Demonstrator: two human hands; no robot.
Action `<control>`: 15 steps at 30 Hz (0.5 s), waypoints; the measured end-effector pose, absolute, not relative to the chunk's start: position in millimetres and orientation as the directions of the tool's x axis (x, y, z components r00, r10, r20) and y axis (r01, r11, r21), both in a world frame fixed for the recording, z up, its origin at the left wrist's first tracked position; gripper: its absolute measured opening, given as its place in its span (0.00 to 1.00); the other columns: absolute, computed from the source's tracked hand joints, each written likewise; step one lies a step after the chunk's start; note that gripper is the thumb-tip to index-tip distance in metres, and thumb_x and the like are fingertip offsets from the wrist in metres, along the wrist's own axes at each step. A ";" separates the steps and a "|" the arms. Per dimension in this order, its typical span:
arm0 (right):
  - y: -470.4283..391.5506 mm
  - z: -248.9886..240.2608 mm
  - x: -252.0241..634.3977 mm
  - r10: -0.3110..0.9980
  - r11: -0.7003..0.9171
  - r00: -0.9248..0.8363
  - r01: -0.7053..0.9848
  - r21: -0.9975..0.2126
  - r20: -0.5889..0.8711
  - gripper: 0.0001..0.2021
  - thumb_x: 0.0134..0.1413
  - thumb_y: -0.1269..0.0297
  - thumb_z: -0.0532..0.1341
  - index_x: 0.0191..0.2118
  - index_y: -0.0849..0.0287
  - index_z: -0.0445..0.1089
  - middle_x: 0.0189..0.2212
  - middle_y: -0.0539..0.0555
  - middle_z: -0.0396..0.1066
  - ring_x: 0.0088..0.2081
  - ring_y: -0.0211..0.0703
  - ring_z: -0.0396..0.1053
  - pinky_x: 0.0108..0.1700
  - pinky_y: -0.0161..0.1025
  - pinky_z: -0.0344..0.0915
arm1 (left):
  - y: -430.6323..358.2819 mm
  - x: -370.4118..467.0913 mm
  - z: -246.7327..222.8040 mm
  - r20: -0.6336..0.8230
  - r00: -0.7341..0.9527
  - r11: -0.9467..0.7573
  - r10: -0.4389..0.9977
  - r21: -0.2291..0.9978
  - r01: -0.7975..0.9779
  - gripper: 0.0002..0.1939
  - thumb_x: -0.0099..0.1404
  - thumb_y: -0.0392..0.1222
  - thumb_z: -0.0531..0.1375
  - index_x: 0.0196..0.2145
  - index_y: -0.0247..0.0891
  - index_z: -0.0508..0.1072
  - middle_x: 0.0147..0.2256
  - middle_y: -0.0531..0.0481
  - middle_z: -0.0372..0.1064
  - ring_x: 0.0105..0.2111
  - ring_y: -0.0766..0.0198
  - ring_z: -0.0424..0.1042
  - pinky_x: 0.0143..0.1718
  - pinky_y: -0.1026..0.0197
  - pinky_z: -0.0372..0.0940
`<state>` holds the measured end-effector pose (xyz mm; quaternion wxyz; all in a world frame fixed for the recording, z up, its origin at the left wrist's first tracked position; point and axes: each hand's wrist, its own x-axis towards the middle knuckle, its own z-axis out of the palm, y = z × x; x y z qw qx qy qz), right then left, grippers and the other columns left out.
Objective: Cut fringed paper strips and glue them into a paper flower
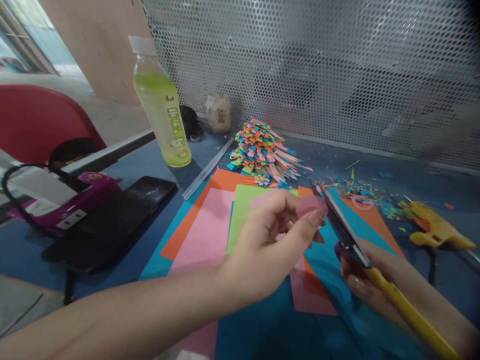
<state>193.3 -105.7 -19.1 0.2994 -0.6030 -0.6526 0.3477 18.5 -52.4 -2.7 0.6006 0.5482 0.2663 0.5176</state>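
Observation:
Between thumb and fingers, my left hand (268, 245) pinches a small rounded piece of pink paper (311, 206) above the colored sheets. My right hand (378, 280) grips a pair of scissors (347, 235) with a yellow handle. Their blades point up and away, right beside the pink piece; whether they touch it I cannot tell. Beneath both hands lie overlapping sheets: a pink sheet (204, 225), a green sheet (240, 212) and a blue sheet (255, 325). Behind them stands a cone-shaped pile of layered paper strips (258, 150), with a small paper flower (262, 180) at its foot.
On the left are a bottle of green drink (161, 110), a black phone (146, 200) and a purple power strip (93, 200). A yellow glue gun (438, 230) lies right, near paper scraps (375, 197). A jar (218, 114) stands before the perforated metal panel (318, 65).

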 end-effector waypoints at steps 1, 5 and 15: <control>-106.2 -18.7 192.3 0.998 0.022 -0.065 0.582 -0.813 -0.020 0.17 0.47 0.45 0.56 0.25 0.54 0.56 0.18 0.45 0.55 0.19 0.36 0.54 0.18 0.32 0.54 | -52.5 18.6 -2.3 0.251 0.318 -0.141 0.914 0.933 -0.331 0.11 0.61 0.43 0.58 0.24 0.37 0.61 0.21 0.55 0.61 0.22 0.71 0.63 0.22 0.66 0.56; -108.1 -16.4 187.7 1.000 0.009 -0.027 0.585 -0.811 -0.008 0.18 0.47 0.45 0.55 0.24 0.55 0.56 0.18 0.45 0.55 0.19 0.35 0.53 0.19 0.32 0.52 | -52.7 18.7 -1.0 0.270 0.298 -0.159 0.915 0.924 -0.349 0.10 0.60 0.42 0.58 0.24 0.37 0.63 0.21 0.55 0.62 0.21 0.71 0.64 0.22 0.67 0.58; -108.1 -16.5 188.4 0.999 -0.009 -0.029 0.585 -0.811 -0.032 0.16 0.47 0.46 0.55 0.25 0.54 0.57 0.18 0.44 0.54 0.19 0.35 0.52 0.20 0.33 0.51 | -51.1 18.9 -1.5 0.286 0.296 -0.163 0.911 0.911 -0.379 0.10 0.61 0.39 0.58 0.24 0.37 0.63 0.21 0.56 0.63 0.22 0.73 0.64 0.23 0.69 0.59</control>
